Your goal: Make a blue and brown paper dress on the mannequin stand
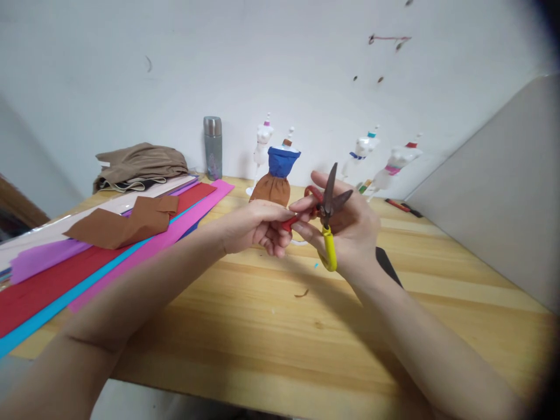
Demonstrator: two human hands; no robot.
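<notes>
Just above the table, my left hand (271,226) is closed, pinching a small red piece (289,223) that looks like cloth. My right hand (350,224) is closed around scissors (328,211) with dark blades and one red and one yellow handle. The blades are spread and point upward. Right fingertips also meet the red piece, and the rest of it is hidden by the fingers. Right behind my hands stands a mini dress form (284,162) with a blue top and a gathered brown skirt.
Coloured cloth strips (87,271), a brown piece (126,224) and folded tan fabric (144,163) lie on the left. A grey bottle (213,149) stands by the wall. More small forms (265,140) (365,149) (400,157) stand behind. Cloth scraps (301,294) dot the wooden table (262,338).
</notes>
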